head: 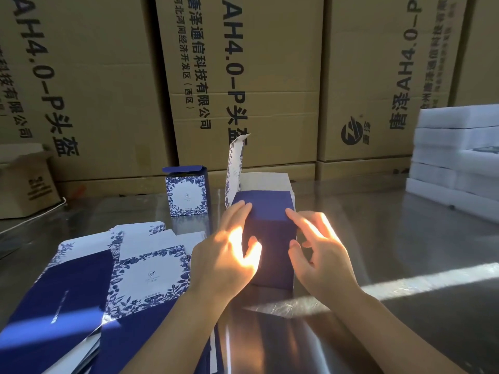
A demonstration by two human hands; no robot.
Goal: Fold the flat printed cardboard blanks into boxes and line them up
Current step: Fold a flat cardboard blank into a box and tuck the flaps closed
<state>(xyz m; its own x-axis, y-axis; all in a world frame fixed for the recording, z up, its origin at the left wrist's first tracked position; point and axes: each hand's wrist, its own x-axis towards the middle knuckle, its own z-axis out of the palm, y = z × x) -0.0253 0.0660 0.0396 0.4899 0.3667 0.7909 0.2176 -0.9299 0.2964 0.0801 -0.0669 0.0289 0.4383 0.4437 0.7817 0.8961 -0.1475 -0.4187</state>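
Observation:
A half-formed dark blue box point(270, 238) stands on the shiny table in the middle, one floral flap point(236, 163) sticking up at its far left and a white flap open behind. My left hand point(229, 255) grips its left side, fingertips on the blue top panel. My right hand point(318, 252) holds its right side, index finger on the top edge. A finished blue-and-white floral box point(186, 194) stands upright just beyond, to the left. A stack of flat printed blanks point(89, 290) lies fanned out at the near left.
Tall brown shipping cartons point(243, 76) form a wall along the table's far edge. White foam blocks point(456, 155) are stacked at the far right. A small brown carton point(24, 184) sits at the far left. A sunlit strip crosses the metal table point(405, 252).

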